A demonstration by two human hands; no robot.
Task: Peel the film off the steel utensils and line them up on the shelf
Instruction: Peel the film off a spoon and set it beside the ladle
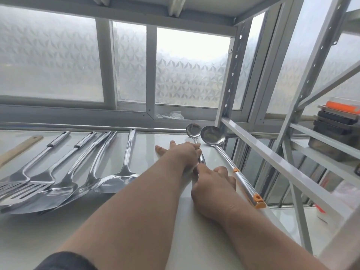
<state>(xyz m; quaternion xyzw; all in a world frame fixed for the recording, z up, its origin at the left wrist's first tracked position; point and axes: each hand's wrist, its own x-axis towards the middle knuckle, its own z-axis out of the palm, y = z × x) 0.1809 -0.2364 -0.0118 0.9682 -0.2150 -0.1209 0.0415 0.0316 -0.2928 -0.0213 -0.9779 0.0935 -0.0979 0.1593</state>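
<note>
Looks like most of the job is done: five steel utensils, spatulas (39, 184) and such, lie fanned out on the shelf (155, 221) at 9 o'clock, no film visible on them. A big ladle (212, 135) with orange handle bits lies at 2 o'clock. Both hands are on a small ladle (193, 130) just beside it. The left hand (185, 152) has its fingers curled over the stem, and the right hand (212, 184) pinches the handle lower down. Can't tell if any film is left on it. Probably just lining this one up. Crumpled plastic (171, 114) sits on the sill at 12.
</note>
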